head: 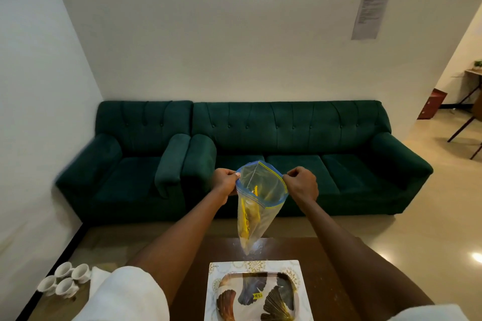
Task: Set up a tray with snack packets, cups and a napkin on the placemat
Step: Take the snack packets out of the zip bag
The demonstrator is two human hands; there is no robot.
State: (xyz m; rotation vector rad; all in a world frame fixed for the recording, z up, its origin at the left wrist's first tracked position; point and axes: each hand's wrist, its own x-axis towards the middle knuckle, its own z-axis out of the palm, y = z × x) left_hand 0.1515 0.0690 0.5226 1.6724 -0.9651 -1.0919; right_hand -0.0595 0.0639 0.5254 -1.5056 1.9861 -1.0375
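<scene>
Our left hand [225, 182] and right hand [301, 184] pinch open the clear bag [271, 190] above the table [326, 268], yellow snack packets [246, 219] inside. Nearer us the tray [257, 294] lies bare on the placemat [297, 267]; the cups [65, 279] wait on the left, so we think all loading remains.

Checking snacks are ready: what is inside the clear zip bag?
Yellow packets show through the zip bag, its mouth pinched open by left hand and right hand. Their number is hidden by overlap.

Patterned tray [229, 281] sits on placemat [216, 271]; yellow packets [246, 219] inside open bag [263, 224].
</scene>
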